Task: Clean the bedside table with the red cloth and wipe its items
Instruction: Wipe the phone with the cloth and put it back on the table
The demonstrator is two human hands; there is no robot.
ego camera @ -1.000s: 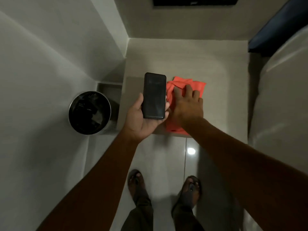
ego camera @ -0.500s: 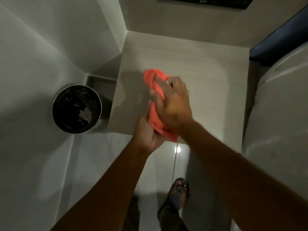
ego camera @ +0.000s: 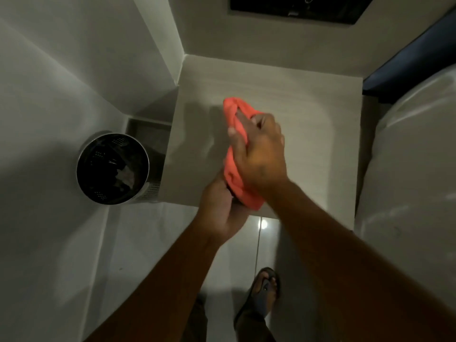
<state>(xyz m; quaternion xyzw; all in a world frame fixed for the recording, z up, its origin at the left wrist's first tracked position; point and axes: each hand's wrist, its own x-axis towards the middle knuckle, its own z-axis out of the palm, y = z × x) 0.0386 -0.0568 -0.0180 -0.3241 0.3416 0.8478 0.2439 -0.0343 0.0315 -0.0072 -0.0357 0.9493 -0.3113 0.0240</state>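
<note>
The red cloth point(ego camera: 238, 169) is bunched over a dark phone, which is almost wholly hidden; only a dark sliver point(ego camera: 230, 193) shows under the cloth's lower edge. My right hand point(ego camera: 261, 154) presses the cloth from above, fingers closed on it. My left hand point(ego camera: 222, 208) grips the phone from below, at the front edge of the pale bedside table point(ego camera: 308, 124). Both hands are held above the table's front left part.
A round metal bin point(ego camera: 112, 167) with rubbish stands on the floor left of the table. A bed with pale covering point(ego camera: 407, 169) borders the table on the right. White walls close in on the left. My sandalled foot point(ego camera: 265, 292) is on the glossy tiles.
One second ago the phone was bare in my left hand and the cloth lay flat on the table under my right hand. The cloth has since been lifted and wrapped over the phone.
</note>
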